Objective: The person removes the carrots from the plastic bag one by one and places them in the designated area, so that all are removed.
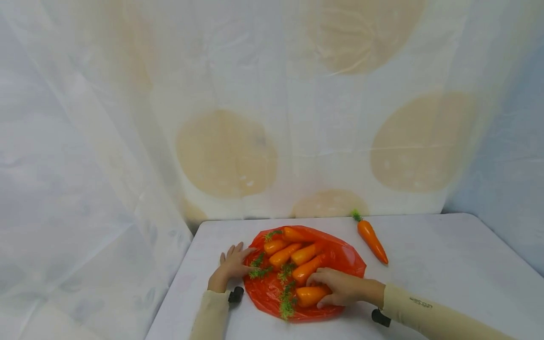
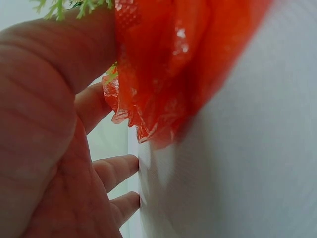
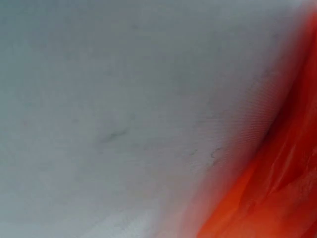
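A red plastic bag (image 1: 352, 264) lies spread on the white table with several orange toy carrots (image 1: 284, 256) with green tops on it. My right hand (image 1: 340, 286) grips the nearest carrot (image 1: 309, 296) at the bag's front right, fingers on its far side and thumb on its near side. At the bag's left edge, my left hand (image 1: 233, 264) has its fingers spread beside the green tops. In the left wrist view, its thumb and index finger touch the bag (image 2: 163, 74), their tips hidden by the plastic. The right wrist view shows the bag's side (image 3: 282, 183) but no hand.
Another orange carrot (image 1: 373, 242) lies apart on the table (image 1: 433, 264), right of the bag near the back edge. A white curtain with tan circles (image 1: 227, 153) hangs behind the table. A black wrist device (image 1: 236, 295) sits on the left wrist, another (image 1: 380, 318) on the right.
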`<state>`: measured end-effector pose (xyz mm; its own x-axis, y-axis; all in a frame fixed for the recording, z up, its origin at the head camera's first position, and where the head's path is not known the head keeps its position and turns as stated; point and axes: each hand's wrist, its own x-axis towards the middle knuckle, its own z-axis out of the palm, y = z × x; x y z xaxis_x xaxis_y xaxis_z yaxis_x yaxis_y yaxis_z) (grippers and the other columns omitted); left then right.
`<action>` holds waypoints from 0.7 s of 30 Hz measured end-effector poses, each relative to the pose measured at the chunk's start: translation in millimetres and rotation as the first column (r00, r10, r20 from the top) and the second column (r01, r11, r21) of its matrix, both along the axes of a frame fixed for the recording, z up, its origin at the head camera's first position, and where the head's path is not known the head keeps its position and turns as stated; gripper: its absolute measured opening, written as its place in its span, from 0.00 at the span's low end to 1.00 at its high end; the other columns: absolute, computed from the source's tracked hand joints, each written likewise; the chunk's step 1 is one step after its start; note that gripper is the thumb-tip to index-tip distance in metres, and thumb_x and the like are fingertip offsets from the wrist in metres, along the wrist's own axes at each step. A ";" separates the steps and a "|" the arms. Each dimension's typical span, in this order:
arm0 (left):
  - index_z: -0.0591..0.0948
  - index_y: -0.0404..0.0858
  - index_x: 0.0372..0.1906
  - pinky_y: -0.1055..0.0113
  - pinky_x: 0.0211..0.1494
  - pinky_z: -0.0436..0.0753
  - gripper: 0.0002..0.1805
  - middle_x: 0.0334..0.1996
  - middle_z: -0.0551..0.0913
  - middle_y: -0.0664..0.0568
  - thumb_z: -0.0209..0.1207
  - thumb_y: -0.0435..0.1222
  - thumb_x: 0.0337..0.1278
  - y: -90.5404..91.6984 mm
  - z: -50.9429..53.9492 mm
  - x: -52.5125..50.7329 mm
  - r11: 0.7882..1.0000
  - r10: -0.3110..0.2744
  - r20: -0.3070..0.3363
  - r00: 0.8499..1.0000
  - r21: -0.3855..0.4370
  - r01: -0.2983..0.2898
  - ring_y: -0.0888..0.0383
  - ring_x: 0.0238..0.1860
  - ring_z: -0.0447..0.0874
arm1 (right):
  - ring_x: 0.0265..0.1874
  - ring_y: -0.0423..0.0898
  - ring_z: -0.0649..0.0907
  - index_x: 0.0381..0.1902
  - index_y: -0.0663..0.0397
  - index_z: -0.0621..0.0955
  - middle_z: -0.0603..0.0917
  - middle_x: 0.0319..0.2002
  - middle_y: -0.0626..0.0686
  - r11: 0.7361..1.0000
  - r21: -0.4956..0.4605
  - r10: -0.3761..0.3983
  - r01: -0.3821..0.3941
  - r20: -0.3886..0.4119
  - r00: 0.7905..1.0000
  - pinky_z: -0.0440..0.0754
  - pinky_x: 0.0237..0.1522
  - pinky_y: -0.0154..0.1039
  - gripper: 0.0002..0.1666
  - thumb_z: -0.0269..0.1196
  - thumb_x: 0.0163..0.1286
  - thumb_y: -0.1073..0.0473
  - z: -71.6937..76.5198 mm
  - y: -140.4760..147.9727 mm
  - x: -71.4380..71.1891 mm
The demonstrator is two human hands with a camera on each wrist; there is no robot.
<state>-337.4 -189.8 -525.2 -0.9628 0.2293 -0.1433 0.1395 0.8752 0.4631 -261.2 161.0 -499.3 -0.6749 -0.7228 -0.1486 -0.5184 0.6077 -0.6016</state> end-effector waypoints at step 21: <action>0.73 0.53 0.68 0.26 0.71 0.41 0.37 0.77 0.55 0.39 0.68 0.55 0.51 2.1 5.1 3.4 0.999 -0.006 0.001 1.000 -0.034 0.006 0.32 0.76 0.46 | 0.53 0.36 0.75 0.64 0.43 0.72 0.77 0.58 0.41 0.982 -0.189 -0.019 0.008 -0.053 0.998 0.78 0.59 0.35 0.27 0.64 0.69 0.47 23.5 -1.5 6.4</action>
<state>-334.0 -187.7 -520.1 -0.9612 0.2303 -0.1518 0.1446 0.8894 0.4337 -254.8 159.4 -475.8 -0.6880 -0.7252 0.0267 -0.5460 0.4930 -0.6774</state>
